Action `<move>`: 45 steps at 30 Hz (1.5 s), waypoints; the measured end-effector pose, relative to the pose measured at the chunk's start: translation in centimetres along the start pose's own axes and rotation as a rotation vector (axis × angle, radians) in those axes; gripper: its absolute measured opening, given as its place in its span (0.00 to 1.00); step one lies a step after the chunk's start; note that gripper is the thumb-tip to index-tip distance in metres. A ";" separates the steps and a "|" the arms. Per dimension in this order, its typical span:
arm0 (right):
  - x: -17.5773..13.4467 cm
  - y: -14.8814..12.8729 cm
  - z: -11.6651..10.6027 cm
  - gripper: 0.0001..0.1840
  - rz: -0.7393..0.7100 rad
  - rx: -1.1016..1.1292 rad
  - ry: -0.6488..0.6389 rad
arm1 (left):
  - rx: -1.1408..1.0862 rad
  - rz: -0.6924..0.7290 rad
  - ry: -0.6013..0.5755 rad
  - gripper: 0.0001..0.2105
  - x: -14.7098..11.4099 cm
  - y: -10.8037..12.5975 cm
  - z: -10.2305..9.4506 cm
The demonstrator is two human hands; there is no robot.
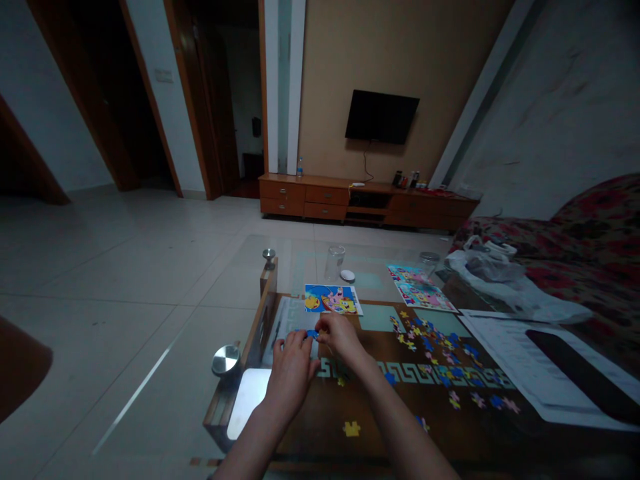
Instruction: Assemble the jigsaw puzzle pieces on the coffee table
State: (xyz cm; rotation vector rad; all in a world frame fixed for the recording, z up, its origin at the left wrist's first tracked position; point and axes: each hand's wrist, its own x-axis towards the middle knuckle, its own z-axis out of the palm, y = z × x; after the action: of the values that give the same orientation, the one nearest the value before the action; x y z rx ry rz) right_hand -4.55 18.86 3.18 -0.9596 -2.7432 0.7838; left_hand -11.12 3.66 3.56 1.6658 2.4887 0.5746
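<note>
Both my hands meet over the glass table, just in front of a cartoon picture card. Blue jigsaw pieces show between my fingertips. My left hand lies palm down with its fingers apart, the fingertips at the left side of these pieces. With thumb and fingers drawn together, my right hand pinches at the right side of the blue pieces; its own piece is mostly hidden. A yellow jigsaw piece lies nearer to me, between my forearms. Several loose jigsaw pieces are scattered to the right.
Beyond the card stand a clear glass jar and a white lid. A second picture sheet, papers, a dark long object and a plastic bag lie to the right. Round metal fittings edge the table's left side.
</note>
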 end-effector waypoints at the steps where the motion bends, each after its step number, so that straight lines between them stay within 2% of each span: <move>1: 0.0 0.1 0.0 0.11 -0.007 0.019 -0.005 | -0.018 0.000 0.003 0.16 0.0 -0.1 0.0; 6: -0.2 0.5 -0.4 0.13 -0.026 0.157 0.022 | -0.166 -0.024 0.058 0.18 0.5 -0.9 0.8; 10: -0.4 0.3 -0.7 0.13 -0.019 0.195 0.025 | -0.264 -0.061 0.196 0.19 0.8 -1.6 1.3; 14: -0.5 0.2 -0.7 0.13 0.009 0.197 0.028 | -0.266 -0.125 0.331 0.19 1.0 -2.1 0.7; 17: -0.5 0.2 -0.6 0.13 0.007 0.195 0.038 | -0.260 -0.184 0.361 0.18 1.0 -2.2 0.1; 33: -0.5 0.3 -0.6 0.11 0.056 0.131 0.016 | -0.255 -0.258 0.337 0.18 0.9 -2.2 -1.0; 37: -0.6 0.3 -0.6 0.12 0.054 0.112 0.031 | -0.280 -0.228 0.238 0.20 0.9 -1.6 -1.1; 41: -0.5 0.6 -0.2 0.14 0.053 0.117 0.041 | -0.275 -0.154 0.099 0.21 0.8 -0.9 -1.0; 45: -0.4 0.8 0.4 0.14 0.041 0.105 0.051 | -0.248 -0.073 0.008 0.24 0.6 -0.6 -0.6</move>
State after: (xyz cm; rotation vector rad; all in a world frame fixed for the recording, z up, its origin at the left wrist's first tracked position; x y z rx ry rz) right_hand -3.93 18.99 2.50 -1.0027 -2.6179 0.8881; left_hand -12.04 3.89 3.94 1.4788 2.3569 0.8439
